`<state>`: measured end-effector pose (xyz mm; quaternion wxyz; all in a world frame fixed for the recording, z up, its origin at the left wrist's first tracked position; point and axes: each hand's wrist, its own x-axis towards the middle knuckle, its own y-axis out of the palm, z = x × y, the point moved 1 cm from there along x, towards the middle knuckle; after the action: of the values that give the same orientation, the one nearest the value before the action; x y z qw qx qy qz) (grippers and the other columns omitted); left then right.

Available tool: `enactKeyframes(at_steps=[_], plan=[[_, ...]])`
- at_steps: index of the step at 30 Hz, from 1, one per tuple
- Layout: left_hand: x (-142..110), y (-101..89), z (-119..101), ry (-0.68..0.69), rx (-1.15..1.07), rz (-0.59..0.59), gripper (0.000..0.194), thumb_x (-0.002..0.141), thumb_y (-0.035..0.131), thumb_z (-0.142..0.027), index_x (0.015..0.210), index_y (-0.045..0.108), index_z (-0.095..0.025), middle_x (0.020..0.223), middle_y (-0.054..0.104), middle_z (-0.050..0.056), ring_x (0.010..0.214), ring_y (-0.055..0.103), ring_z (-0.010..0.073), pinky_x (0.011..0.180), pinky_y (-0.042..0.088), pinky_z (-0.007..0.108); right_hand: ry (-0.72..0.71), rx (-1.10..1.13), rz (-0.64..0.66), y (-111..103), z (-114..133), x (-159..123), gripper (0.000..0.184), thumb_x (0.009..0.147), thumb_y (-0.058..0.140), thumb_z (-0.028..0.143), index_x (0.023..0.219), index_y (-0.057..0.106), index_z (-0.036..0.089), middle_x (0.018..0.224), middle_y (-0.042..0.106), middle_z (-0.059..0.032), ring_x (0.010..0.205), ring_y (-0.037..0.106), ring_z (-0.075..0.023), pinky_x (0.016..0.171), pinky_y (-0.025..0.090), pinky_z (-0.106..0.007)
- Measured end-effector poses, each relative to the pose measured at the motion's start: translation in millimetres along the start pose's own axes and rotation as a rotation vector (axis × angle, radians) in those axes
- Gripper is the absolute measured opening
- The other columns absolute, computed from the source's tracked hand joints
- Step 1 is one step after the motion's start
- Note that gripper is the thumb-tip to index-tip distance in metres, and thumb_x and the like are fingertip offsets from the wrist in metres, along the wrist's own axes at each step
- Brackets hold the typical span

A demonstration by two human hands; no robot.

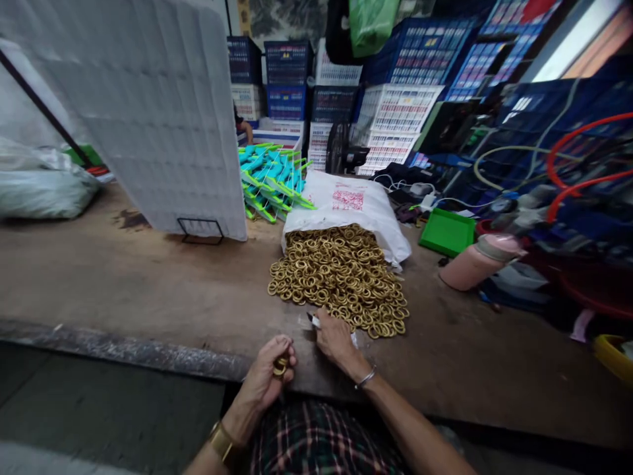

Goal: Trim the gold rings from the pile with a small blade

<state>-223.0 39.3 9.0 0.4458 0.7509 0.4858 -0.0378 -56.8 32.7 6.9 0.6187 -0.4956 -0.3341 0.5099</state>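
Some rings (280, 362) sit in my curled left hand (270, 371); my right hand (337, 340) pinches a small black-and-white object (314, 321) beside the ring pile (341, 274). I note the pile on the bench (198, 284), at the sack (359, 198) mouth.

Brown worktop (148, 284), front edge (148, 353) scuffed. Loose pile of brass-coloured rings (341, 277) near centre. From pile: white printed sack (346, 201) at 12, its mouth open onto rings; teal-green bundle (271, 178) 11; black wire stand (200, 241) 10; green tray (448, 233) 2; pink bottle (469, 266) 3.
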Motion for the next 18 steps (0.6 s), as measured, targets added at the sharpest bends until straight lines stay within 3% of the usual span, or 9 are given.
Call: enactKeyframes(at_steps=[2,4,7,10,14,18], plan=[[3.6,2.4,-2.5,0.055,0.098,-0.036,0.03,0.066,0.069,-0.034,0.083,0.052,-0.016,0.06,0.051,-0.005,0.047,0.047,0.0052,0.037,0.028,0.013,-0.052,0.181,-0.012,-0.8,-2.9,-0.8,0.012,0.08,0.041,0.016,0.082,0.053,0.016,0.07,0.06,-0.0037,0.065,0.055,-0.0146,0.058,0.032,-0.024],[7.1,5.9,-5.2,0.111,0.205,-0.077,0.038,0.065,0.067,-0.037,0.093,0.051,-0.017,0.059,0.052,-0.005,0.046,0.046,0.0056,0.037,0.027,0.014,-0.104,0.451,0.031,-2.2,-4.1,-1.9,0.019,0.083,0.038,0.023,0.068,0.049,0.017,0.062,0.053,0.0,0.059,0.048,-0.0116,0.057,0.033,-0.022],[11.8,11.8,-7.6,0.142,0.328,-0.063,0.048,0.065,0.065,-0.04,0.104,0.05,-0.016,0.06,0.053,-0.004,0.045,0.045,0.006,0.036,0.027,0.015,-0.113,0.892,0.256,-3.7,-3.0,-5.6,0.027,0.083,0.04,0.034,0.061,0.043,0.018,0.052,0.041,0.0057,0.045,0.036,-0.0069,0.046,0.029,-0.019],[14.6,14.6,-6.5,0.133,0.4,-0.021,0.044,0.066,0.063,-0.043,0.098,0.055,-0.014,0.061,0.053,-0.004,0.043,0.043,0.0049,0.036,0.027,0.015,-0.013,1.195,0.473,-4.1,-0.2,-11.3,0.027,0.077,0.049,0.045,0.071,0.045,0.019,0.05,0.037,0.0098,0.037,0.024,-0.0039,0.036,0.019,-0.017],[14.4,13.9,-3.5,0.152,0.425,-0.029,0.036,0.068,0.061,-0.046,0.084,0.056,-0.014,0.058,0.049,-0.005,0.042,0.041,0.0038,0.037,0.027,0.015,0.023,1.359,0.542,-5.0,4.9,-16.3,0.032,0.071,0.056,0.047,0.074,0.044,0.018,0.05,0.039,0.0108,0.034,0.022,-0.0016,0.034,0.017,-0.015],[10.5,14.7,-3.1,0.196,0.521,-0.077,0.032,0.07,0.06,-0.046,0.075,0.053,-0.015,0.055,0.048,-0.005,0.041,0.039,0.0041,0.038,0.028,0.015,0.043,1.28,0.454,-4.0,9.2,-16.0,0.031,0.074,0.052,0.048,0.072,0.045,0.018,0.051,0.044,0.0091,0.033,0.028,-0.0018,0.033,0.019,-0.015]])
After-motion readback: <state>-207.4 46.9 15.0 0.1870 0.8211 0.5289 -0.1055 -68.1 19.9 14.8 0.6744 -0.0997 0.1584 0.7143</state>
